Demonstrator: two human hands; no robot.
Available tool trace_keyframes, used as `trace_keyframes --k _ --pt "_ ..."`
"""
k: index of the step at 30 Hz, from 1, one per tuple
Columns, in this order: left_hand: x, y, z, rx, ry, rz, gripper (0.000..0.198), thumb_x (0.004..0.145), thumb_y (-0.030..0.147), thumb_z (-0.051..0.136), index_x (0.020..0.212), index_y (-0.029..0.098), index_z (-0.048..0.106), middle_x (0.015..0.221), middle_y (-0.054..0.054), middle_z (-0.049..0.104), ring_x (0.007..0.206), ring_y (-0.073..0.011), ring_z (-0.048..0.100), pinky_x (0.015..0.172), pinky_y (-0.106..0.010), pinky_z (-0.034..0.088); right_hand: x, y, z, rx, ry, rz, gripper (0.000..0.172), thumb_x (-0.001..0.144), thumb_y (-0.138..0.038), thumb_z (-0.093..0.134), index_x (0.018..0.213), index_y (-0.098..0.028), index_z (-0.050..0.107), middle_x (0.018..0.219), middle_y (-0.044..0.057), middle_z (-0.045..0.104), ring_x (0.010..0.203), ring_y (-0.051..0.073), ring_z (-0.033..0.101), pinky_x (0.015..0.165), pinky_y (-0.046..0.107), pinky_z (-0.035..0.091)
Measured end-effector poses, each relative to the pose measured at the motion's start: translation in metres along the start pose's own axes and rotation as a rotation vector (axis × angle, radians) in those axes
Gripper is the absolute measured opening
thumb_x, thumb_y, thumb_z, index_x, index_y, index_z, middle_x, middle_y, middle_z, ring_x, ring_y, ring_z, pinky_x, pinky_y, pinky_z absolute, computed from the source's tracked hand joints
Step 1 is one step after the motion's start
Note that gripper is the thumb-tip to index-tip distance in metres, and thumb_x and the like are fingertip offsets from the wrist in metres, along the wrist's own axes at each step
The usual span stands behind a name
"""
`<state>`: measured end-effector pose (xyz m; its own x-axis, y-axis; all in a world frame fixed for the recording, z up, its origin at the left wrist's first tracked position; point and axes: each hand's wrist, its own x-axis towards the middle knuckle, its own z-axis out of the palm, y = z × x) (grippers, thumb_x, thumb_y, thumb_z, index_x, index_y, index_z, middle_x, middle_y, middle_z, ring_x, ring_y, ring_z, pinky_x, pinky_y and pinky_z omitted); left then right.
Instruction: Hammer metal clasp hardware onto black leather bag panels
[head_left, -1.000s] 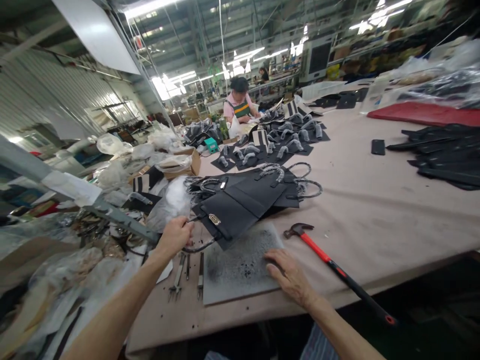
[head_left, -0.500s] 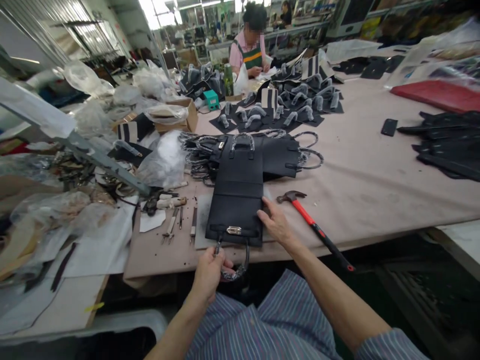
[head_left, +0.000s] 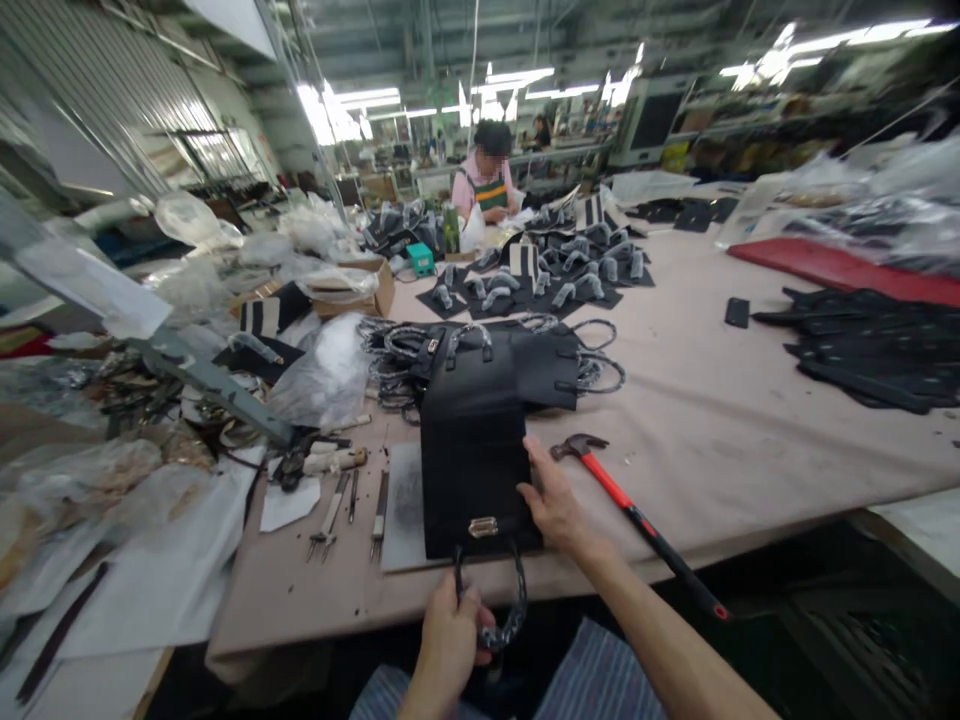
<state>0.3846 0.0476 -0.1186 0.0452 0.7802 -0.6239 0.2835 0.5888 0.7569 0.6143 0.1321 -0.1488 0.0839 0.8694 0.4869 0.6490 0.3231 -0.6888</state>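
Observation:
A flat black handbag body [head_left: 476, 470] lies lengthwise before me, with a metal clasp [head_left: 483, 527] near its close end. My left hand [head_left: 454, 625] is closed round the plastic-wrapped handle [head_left: 517, 600] at that end, past the table's front edge. At the right side of the bag body, my right hand [head_left: 555, 495] grips the edge, thumb toward me; some fingertips are hidden. Beneath the bag body is a grey slab [head_left: 405, 510], showing on the left. The far end of the bag body rests on other black bag pieces [head_left: 551, 365] with wrapped handles.
A red-handled claw hammer [head_left: 611, 480] lies right of my right hand. Pronged punches [head_left: 380, 515] lie to the left. More black pieces with wrapped handles [head_left: 570, 265] are farther back, where a co-worker [head_left: 487, 180] sits. A metal post [head_left: 217, 380] slants across the left.
The view has tilted up, so the table sits lower in the picture. The bag body has shifted slightly over the slab, baring more of it on the left. Both hands keep their hold.

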Motion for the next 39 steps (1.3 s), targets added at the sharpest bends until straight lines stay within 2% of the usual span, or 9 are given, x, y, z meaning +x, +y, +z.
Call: trace_keyframes --k 3,7,12,15,20,25,31,36,39 --pt "0.012 -0.008 0.003 -0.032 -0.006 0.002 0.04 0.086 0.058 0.058 0.091 0.019 0.052 0.063 -0.001 0.063 0.05 -0.0167 0.063 0.038 -0.021 0.044 0.008 0.015 0.005 -0.125 -0.056 0.031 0.066 0.084 -0.02 0.057 0.15 -0.023 0.048 0.144 0.014 0.057 0.134 0.035 0.052 0.113 0.064 0.04" --pt "0.015 -0.006 0.005 -0.041 -0.038 0.029 0.036 0.089 0.055 0.054 0.091 0.019 0.05 0.064 -0.001 0.064 0.048 -0.0165 0.063 0.036 -0.02 0.043 0.011 0.02 0.008 -0.207 -0.105 0.068 0.062 0.086 -0.023 0.056 0.148 -0.021 0.051 0.148 0.014 0.053 0.138 0.033 0.048 0.116 0.06 0.037" --pt "0.006 0.015 0.0 -0.058 -0.122 -0.019 0.032 0.094 0.051 0.049 0.092 0.018 0.048 0.069 -0.003 0.067 0.044 -0.0151 0.063 0.036 -0.019 0.04 0.02 0.0 0.011 -0.361 -0.199 0.16 0.063 0.09 -0.023 0.053 0.152 -0.018 0.045 0.153 0.016 0.047 0.142 0.033 0.041 0.118 0.06 0.031" --pt "0.004 0.024 -0.004 -0.043 -0.165 -0.009 0.035 0.093 0.052 0.052 0.093 0.017 0.049 0.072 -0.003 0.067 0.045 -0.0145 0.064 0.038 -0.02 0.043 0.024 -0.015 0.008 -0.407 -0.238 0.191 0.059 0.091 -0.025 0.055 0.148 -0.014 0.048 0.154 0.019 0.045 0.141 0.035 0.041 0.116 0.059 0.033" --pt "0.005 0.02 -0.008 -0.037 -0.184 0.002 0.041 0.091 0.058 0.054 0.097 0.018 0.05 0.077 -0.003 0.067 0.048 -0.0141 0.066 0.04 -0.019 0.045 0.0 -0.025 -0.002 -0.286 -0.201 0.147 0.05 0.093 -0.029 0.056 0.14 -0.015 0.056 0.155 0.018 0.042 0.144 0.035 0.038 0.118 0.059 0.033" --pt "0.005 0.019 -0.005 0.0 -0.184 0.02 0.04 0.095 0.057 0.049 0.097 0.017 0.051 0.078 -0.004 0.069 0.043 -0.0131 0.063 0.038 -0.019 0.042 -0.027 -0.037 -0.01 -0.148 -0.245 -0.006 0.035 0.093 -0.026 0.059 0.128 -0.023 0.064 0.148 0.01 0.054 0.143 0.034 0.04 0.119 0.064 0.026" --pt "0.009 0.031 -0.014 0.198 -0.197 0.025 0.031 0.096 0.047 0.049 0.089 0.017 0.054 0.061 0.0 0.063 0.039 -0.0126 0.059 0.036 -0.018 0.039 -0.025 -0.045 -0.006 -0.11 -0.251 -0.053 0.026 0.091 -0.02 0.06 0.115 -0.024 0.067 0.138 0.007 0.062 0.137 0.032 0.047 0.118 0.062 0.028" --pt "0.008 0.036 -0.021 0.24 -0.201 -0.001 0.029 0.096 0.044 0.05 0.087 0.017 0.055 0.059 -0.001 0.063 0.041 -0.0138 0.06 0.038 -0.019 0.04 -0.019 -0.047 0.0 -0.084 -0.183 -0.046 0.013 0.092 -0.023 0.062 0.101 -0.024 0.07 0.123 0.008 0.068 0.117 0.031 0.058 0.106 0.056 0.042" --pt "0.003 0.035 -0.024 0.207 -0.232 -0.001 0.033 0.094 0.048 0.052 0.088 0.016 0.057 0.06 0.0 0.062 0.04 -0.0126 0.058 0.041 -0.02 0.04 -0.019 -0.045 0.001 -0.067 -0.163 -0.058 0.013 0.095 -0.028 0.06 0.099 -0.024 0.071 0.119 0.008 0.069 0.11 0.031 0.06 0.099 0.054 0.046"
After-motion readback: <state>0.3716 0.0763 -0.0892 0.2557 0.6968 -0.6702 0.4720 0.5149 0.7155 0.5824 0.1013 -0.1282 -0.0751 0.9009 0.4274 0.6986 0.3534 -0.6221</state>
